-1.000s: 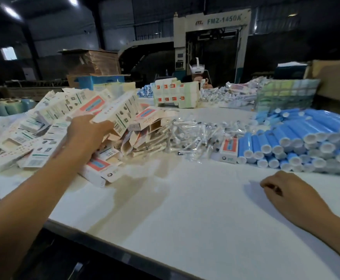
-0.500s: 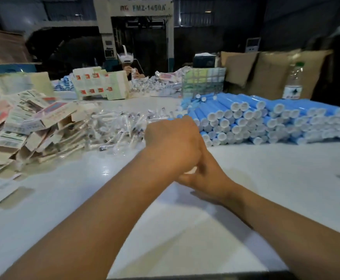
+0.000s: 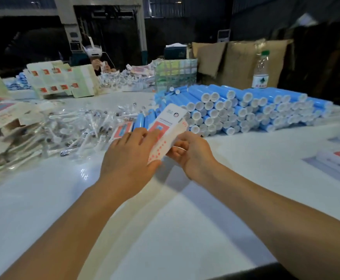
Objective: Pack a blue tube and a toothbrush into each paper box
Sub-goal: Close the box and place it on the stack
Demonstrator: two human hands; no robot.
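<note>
Both hands hold one flat white paper box (image 3: 168, 130) with red print, raised over the white table (image 3: 165, 219). My left hand (image 3: 128, 158) grips its left side and lower end. My right hand (image 3: 189, 152) pinches its right edge near a flap. Behind the box lies a big stack of blue tubes (image 3: 245, 110) with white caps facing me. A heap of wrapped toothbrushes (image 3: 80, 128) lies to the left of my hands. More flat paper boxes (image 3: 5, 122) are piled at the far left.
Packed boxes (image 3: 338, 158) lie at the right edge. A water bottle (image 3: 261, 71) stands behind the tubes, in front of brown cardboard (image 3: 235, 59). A person (image 3: 98, 61) works at the far side beside stacked cartons (image 3: 62, 81).
My left hand came off the box pile at the left and met my right hand at the middle. The two hands now hold one paper box between them. The view swung right.
</note>
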